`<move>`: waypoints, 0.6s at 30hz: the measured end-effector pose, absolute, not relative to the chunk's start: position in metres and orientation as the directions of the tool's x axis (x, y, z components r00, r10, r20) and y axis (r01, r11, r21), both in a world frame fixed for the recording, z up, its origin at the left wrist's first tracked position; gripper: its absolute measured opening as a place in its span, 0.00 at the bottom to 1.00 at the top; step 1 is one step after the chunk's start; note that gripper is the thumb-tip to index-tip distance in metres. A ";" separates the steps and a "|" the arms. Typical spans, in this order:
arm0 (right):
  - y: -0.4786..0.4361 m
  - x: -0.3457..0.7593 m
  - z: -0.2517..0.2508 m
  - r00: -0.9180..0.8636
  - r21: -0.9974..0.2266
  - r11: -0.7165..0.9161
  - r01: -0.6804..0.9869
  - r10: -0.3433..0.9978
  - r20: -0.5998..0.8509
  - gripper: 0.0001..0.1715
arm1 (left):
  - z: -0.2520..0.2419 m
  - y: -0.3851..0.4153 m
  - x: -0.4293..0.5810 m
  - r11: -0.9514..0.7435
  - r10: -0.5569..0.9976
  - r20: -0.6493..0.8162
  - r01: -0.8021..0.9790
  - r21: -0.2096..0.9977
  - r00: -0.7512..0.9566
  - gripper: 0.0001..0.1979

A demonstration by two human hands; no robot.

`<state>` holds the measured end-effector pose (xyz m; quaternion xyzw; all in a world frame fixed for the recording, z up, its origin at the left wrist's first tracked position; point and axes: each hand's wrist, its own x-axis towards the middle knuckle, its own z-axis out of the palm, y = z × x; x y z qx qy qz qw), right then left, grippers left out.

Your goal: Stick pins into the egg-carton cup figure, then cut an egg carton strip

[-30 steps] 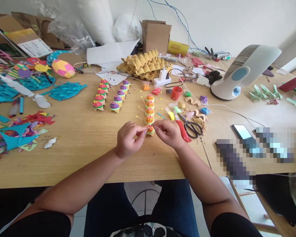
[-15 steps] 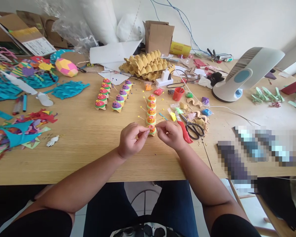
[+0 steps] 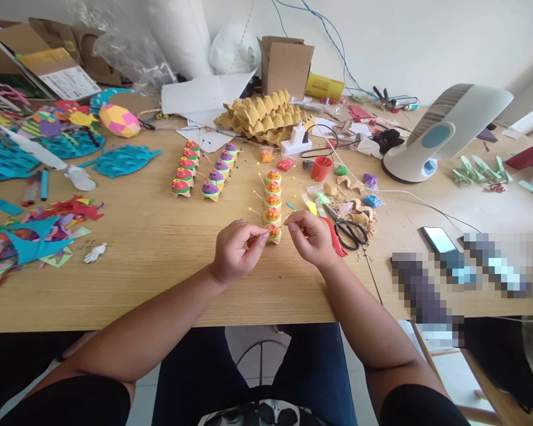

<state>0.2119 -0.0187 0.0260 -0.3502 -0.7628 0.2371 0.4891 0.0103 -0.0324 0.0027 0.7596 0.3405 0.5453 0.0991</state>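
In the head view, we find the left hand (image 3: 237, 251) with thumb and forefinger pressed together beside the near end of an orange-topped row (image 3: 273, 201) of egg-carton cups. Something thin may sit at those fingertips, but it is too small for us to confirm. The right hand (image 3: 311, 238) is curled on the other side of the same cup, thumb and forefinger close; we cannot tell whether they meet or pinch anything.

We note that the row stands upright on the wooden surface (image 3: 137, 296), between and ahead of the hands, with yellow-headed stalks (image 3: 250, 209) at its sides. To its left we record a purple-topped row (image 3: 220, 171) and a red-topped row (image 3: 186, 168). Just beyond the right hand lie black-handled scissors (image 3: 359, 238); a red cup (image 3: 321, 170) stands farther back, near stacked egg trays (image 3: 262, 117).
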 end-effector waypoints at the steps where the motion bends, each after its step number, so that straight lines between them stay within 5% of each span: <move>1: -0.018 0.212 0.026 -0.301 -0.696 0.651 0.303 0.758 0.578 0.09 | 0.003 -0.033 0.010 -0.747 0.628 0.758 0.409 0.523 0.178 0.03; 11: -0.014 0.212 0.022 -0.354 -0.540 0.751 0.380 0.657 0.665 0.07 | 0.002 -0.033 0.011 -0.716 0.669 0.724 0.405 0.568 0.168 0.01; 18: -0.017 0.214 0.022 -0.339 -0.589 0.702 0.400 0.710 0.617 0.05 | 0.003 -0.034 0.011 -0.715 0.668 0.723 0.419 0.560 0.174 0.02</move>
